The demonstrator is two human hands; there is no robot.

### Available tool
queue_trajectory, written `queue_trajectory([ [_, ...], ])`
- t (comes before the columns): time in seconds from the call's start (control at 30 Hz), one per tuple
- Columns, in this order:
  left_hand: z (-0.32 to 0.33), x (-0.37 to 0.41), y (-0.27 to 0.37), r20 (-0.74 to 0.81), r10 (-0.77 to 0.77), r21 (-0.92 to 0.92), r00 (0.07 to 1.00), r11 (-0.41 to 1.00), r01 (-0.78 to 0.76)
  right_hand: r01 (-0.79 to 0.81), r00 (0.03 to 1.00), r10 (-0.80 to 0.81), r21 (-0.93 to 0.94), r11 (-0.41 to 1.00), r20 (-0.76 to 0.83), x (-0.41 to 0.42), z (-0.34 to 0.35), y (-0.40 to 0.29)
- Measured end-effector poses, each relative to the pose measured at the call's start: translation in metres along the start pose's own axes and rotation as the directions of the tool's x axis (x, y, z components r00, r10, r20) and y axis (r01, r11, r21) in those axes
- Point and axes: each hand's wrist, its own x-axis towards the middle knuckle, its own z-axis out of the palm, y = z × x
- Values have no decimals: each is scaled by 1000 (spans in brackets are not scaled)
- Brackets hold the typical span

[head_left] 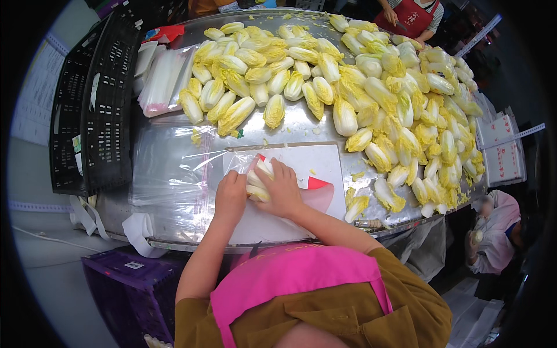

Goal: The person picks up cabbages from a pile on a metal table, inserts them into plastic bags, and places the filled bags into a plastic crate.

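Note:
My left hand (231,193) grips the left side of a clear plastic bag around pale baby napa cabbages (257,194). From the right, my right hand (282,187) is curled over the same cabbages, its fingers spread along them. The hands hide part of the bundle, so I cannot tell how many cabbages it holds. Beneath them lies a white board (324,158) with a red mark and a pinkish bag end over it. Left of my left hand, a stack of flat clear plastic bags (167,167) lies on the metal table (300,119).
Loose baby napa cabbages (256,56) cover the table's far side and pile up at right (404,113). A knife handle (367,223) lies at the near edge. Black crates (104,108) stand at left, a purple crate (130,278) below. Co-workers (411,19) stand beyond the table and at right (498,230).

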Motion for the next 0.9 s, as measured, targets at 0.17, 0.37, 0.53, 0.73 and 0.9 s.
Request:
queue_trajectory([
  [0.17, 16, 20, 17, 21, 106, 149, 994, 983, -108, 181, 983, -179, 57, 982, -32, -21, 5, 22],
  [0.37, 8, 15, 36, 154, 99, 278, 983, 950, -139, 85, 992, -92, 86, 993, 84, -9, 5, 13],
  [0.53, -9, 26, 48, 353, 44, 288, 934, 945, -153, -144, 989, 142, 48, 988, 48, -26, -22, 5],
  [0.73, -18, 35, 64, 545, 100, 178, 832, 956, -232, 42, 998, -32, 187, 982, -57, -36, -17, 15],
  [0.9, -4, 32, 56, 564, 157, 184, 811, 933, -309, 38, 999, -34, 161, 986, -31, -30, -8, 19],
])
